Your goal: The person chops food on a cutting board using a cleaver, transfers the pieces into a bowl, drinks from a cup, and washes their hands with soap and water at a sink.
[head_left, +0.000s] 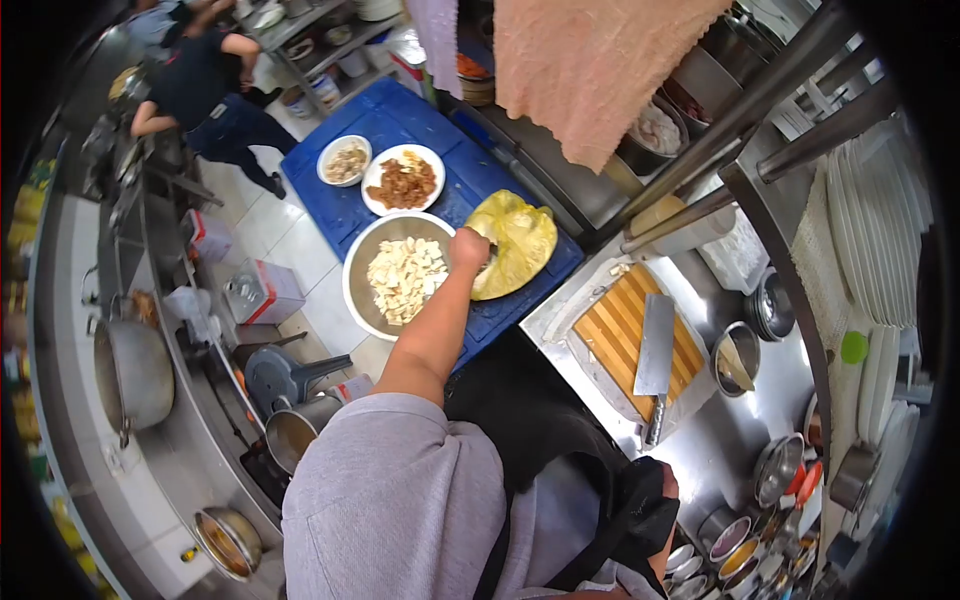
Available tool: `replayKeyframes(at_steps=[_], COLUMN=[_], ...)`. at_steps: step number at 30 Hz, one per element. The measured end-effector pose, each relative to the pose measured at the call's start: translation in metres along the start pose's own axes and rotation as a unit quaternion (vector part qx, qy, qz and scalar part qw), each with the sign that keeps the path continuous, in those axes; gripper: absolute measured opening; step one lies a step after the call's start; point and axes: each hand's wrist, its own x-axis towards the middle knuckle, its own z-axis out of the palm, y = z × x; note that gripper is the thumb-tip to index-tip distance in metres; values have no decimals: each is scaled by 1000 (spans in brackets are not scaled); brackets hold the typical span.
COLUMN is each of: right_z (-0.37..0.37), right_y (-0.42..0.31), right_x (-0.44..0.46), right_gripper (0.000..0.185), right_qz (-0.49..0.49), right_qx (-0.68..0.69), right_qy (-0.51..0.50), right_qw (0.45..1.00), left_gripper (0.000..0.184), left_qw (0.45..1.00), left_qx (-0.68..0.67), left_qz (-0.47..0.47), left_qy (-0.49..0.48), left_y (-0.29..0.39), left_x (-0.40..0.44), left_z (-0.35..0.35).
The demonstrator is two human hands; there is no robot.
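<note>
My left hand (468,249) is closed at the edge of a yellow plastic-covered bundle (522,245), beside the rim of a large metal bowl (352,283). What its fingers grip is hidden. Pale chopped pieces (405,278) fill much of the bowl. Behind it, a white plate (375,205) carries brown cooked food, and a smaller white bowl (328,178) has light shredded food in it. At the lower right, a little bare skin of my right hand or arm (669,480) shows beside black cloth; its fingers are not visible.
The containers stand on a blue surface (310,205). To the right, a cleaver (654,345) lies on a striped wooden cutting board (600,335), near a metal bowl (722,345). A person (195,90) stands at the upper left. A peach towel (590,70) hangs overhead.
</note>
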Motion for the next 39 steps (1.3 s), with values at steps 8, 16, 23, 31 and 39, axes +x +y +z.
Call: replayKeyframes(at_steps=[8, 16, 23, 31, 39], right_z=[-7, 7, 24, 14, 11], right_y=[-43, -94, -123, -97, -51], right_x=[19, 66, 62, 87, 54], right_gripper=[51, 74, 89, 92, 71], right_qz=[-164, -227, -176, -148, -99], right_qx=[-71, -170, -286, -157, 61], right_qy=[34, 47, 34, -5, -62], right_qw=[983, 958, 941, 976, 991], left_gripper=[17, 11, 8, 9, 13], left_qw=[997, 974, 885, 780, 735], left_qx=[55, -76, -379, -502, -520], left_qz=[52, 199, 192, 209, 198], left_qy=[17, 79, -191, -310, -388], left_y=[12, 33, 89, 105, 122], left_x=[-51, -164, -255, -258, -262], left_z=[-96, -185, -212, -151, -101])
